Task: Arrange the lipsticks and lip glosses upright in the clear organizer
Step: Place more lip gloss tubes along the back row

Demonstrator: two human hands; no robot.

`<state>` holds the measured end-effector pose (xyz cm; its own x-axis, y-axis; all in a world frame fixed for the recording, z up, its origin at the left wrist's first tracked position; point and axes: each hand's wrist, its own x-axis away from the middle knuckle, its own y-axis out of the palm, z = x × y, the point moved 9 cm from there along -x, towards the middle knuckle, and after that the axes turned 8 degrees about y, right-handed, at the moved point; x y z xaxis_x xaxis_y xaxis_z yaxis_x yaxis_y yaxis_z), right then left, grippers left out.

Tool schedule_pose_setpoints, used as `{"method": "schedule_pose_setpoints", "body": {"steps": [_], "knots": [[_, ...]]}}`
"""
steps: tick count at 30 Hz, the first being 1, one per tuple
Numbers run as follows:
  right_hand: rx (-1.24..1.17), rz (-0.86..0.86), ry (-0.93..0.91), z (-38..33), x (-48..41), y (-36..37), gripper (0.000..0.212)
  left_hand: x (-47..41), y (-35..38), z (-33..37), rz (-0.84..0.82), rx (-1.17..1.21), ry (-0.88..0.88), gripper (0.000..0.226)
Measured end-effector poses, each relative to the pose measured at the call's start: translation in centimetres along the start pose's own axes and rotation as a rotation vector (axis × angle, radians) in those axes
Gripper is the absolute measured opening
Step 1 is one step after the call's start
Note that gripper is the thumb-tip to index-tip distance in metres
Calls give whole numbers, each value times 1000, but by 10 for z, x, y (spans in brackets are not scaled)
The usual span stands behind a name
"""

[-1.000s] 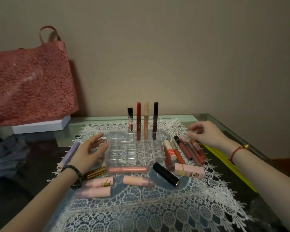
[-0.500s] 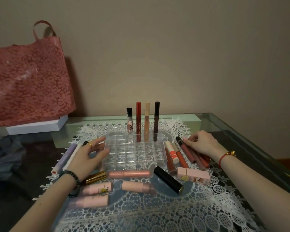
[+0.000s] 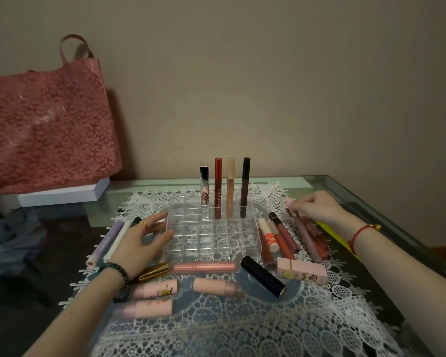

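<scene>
While the left hand (image 3: 139, 240) rested against the clear organizer (image 3: 254, 244), fingers apart, the right hand (image 3: 313, 207) pinched a pink-capped lip gloss (image 3: 295, 217). Four tubes (image 3: 218, 186) stood upright, back row.

"Where did the head camera sit?"

"On the person's head. It looked forward and down over the glass table (image 3: 343, 189) to the wall (image 3: 268, 86) at 12 o'clock."

"How near?"

"Within arm's reach. The clear organizer (image 3: 211, 235) sat mid-frame, with the left hand (image 3: 142, 238) at its 9 o'clock and the right hand (image 3: 314, 208) at 2 o'clock."

"How many views?"

"One, wide-angle."
</scene>
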<state>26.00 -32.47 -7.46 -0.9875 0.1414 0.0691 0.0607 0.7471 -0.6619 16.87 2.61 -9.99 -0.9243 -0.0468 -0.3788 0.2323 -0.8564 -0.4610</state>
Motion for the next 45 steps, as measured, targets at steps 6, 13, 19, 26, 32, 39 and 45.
{"method": "schedule_pose_setpoints", "body": {"steps": [6, 13, 19, 26, 32, 39, 45], "knots": [[-52, -178, -74, -23, 23, -10, 35, 1, -5, 11, 47, -52, 57, 38], [-212, -248, -206, -66, 47, -22, 22, -1, -6, 65, 64, -137, 217, 39], [-409, -442, -306, -116, 78, 5, 13, 0, 28, 121, -119, -96, 297, 31], [-569, -557, -434, -166, 108, 35, 15, -3, 45, 132, -216, 188, 193, 30], [-589, -527, -481, -186, 112, 45, 16, -11, 30, 125, -166, 248, 173, 11], [-432, -276, -659, -217, 113, 29, 23, -29, 8, 111, -109, 215, 159, 22], [-349, -130, -702, -249, 105, 23, 19, -61, -13, 104, -32, 105, 191, 27]]}}
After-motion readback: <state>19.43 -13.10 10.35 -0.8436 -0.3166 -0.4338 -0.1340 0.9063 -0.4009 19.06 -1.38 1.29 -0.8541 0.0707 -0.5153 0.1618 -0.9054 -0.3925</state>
